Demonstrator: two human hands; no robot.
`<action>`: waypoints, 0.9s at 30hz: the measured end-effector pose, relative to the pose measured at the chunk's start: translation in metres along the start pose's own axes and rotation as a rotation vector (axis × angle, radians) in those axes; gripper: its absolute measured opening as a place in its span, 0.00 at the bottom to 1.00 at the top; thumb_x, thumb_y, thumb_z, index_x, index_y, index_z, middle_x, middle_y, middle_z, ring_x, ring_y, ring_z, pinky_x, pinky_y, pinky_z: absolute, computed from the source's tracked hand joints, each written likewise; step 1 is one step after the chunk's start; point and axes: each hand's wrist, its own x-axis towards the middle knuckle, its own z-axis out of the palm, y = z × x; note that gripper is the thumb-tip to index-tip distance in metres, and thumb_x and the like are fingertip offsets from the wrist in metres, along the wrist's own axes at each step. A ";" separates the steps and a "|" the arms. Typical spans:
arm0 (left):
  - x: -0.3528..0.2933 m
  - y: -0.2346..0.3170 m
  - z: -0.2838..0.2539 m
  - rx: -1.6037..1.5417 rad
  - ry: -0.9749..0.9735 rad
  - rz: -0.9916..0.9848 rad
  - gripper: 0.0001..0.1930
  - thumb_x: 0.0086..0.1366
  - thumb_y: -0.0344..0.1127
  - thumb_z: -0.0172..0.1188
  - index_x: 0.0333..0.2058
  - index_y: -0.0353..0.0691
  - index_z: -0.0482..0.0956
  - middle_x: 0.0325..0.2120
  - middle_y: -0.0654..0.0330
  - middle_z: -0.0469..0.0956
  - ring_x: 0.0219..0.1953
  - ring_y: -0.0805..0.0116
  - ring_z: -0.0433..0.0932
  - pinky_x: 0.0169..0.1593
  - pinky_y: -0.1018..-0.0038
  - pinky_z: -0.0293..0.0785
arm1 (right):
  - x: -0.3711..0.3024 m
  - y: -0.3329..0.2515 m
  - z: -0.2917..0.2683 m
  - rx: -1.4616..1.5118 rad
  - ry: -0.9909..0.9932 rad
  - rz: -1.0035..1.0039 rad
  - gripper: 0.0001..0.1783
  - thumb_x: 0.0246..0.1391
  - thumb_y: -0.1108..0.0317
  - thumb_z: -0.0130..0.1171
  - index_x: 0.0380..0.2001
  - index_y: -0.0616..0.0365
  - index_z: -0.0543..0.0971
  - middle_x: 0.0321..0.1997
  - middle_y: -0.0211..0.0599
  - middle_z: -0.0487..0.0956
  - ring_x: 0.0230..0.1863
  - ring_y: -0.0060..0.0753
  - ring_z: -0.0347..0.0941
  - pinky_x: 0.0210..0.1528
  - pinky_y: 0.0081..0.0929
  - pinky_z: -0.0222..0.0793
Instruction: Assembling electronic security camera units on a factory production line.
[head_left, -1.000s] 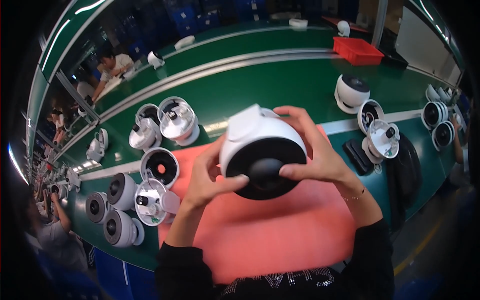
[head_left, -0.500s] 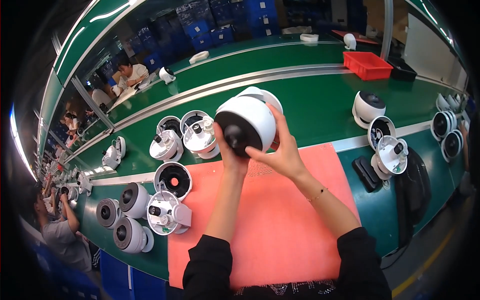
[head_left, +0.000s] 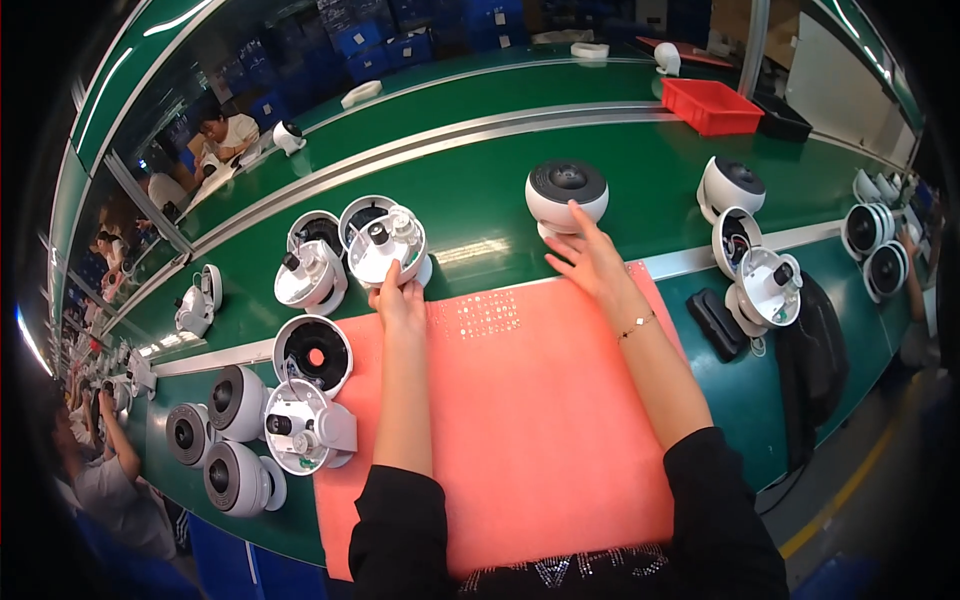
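Observation:
A white round camera [head_left: 566,200] with a dark grey face stands face up on the green bench, beyond the pink mat [head_left: 540,420]. Just at its near side is my right hand [head_left: 592,262], open with the fingers spread; one fingertip is at or very near the shell. My left hand [head_left: 402,305] has its fingers and thumb closed at the lower edge of an opened camera [head_left: 385,255], whose white inner plate and small black lens face up. Its fingertips are partly hidden by the shell. Another opened camera [head_left: 310,270] stands close beside it on the left.
Left of the mat are closed grey-faced cameras [head_left: 236,480] and another opened camera [head_left: 300,428]. At right stand a finished-looking camera [head_left: 735,185], an opened one [head_left: 768,290] and a black case [head_left: 716,323]. A red tray [head_left: 712,106] lies farther back. Other people sit at left.
Both hands held the white camera over the mat; it now stands on the bench beyond the mat. The right hand has let go, and the left has moved to the opened camera.

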 end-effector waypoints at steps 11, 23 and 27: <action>-0.051 0.059 0.056 0.592 -0.124 -0.076 0.28 0.53 0.51 0.58 0.44 0.31 0.68 0.34 0.47 0.74 0.32 0.62 0.77 0.34 0.74 0.76 | -0.061 -0.010 0.038 -1.414 -0.179 -0.928 0.43 0.35 0.71 0.61 0.58 0.49 0.56 0.59 0.48 0.57 0.58 0.49 0.53 0.55 0.42 0.58; -0.090 0.086 0.078 0.831 -0.446 -0.187 0.21 0.56 0.51 0.53 0.36 0.36 0.76 0.29 0.60 0.77 0.29 0.75 0.76 0.28 0.83 0.71 | -0.133 -0.011 0.002 -1.790 -0.320 -1.791 0.17 0.30 0.78 0.60 0.26 0.40 0.73 0.52 0.21 0.68 0.50 0.39 0.56 0.48 0.32 0.71; -0.087 0.090 0.071 0.758 -0.578 -0.420 0.15 0.57 0.43 0.56 0.32 0.34 0.77 0.28 0.63 0.78 0.31 0.77 0.75 0.35 0.81 0.69 | -0.172 -0.032 0.008 -1.746 -0.595 -1.539 0.11 0.28 0.79 0.58 0.20 0.53 0.73 0.47 0.34 0.74 0.46 0.41 0.62 0.38 0.28 0.72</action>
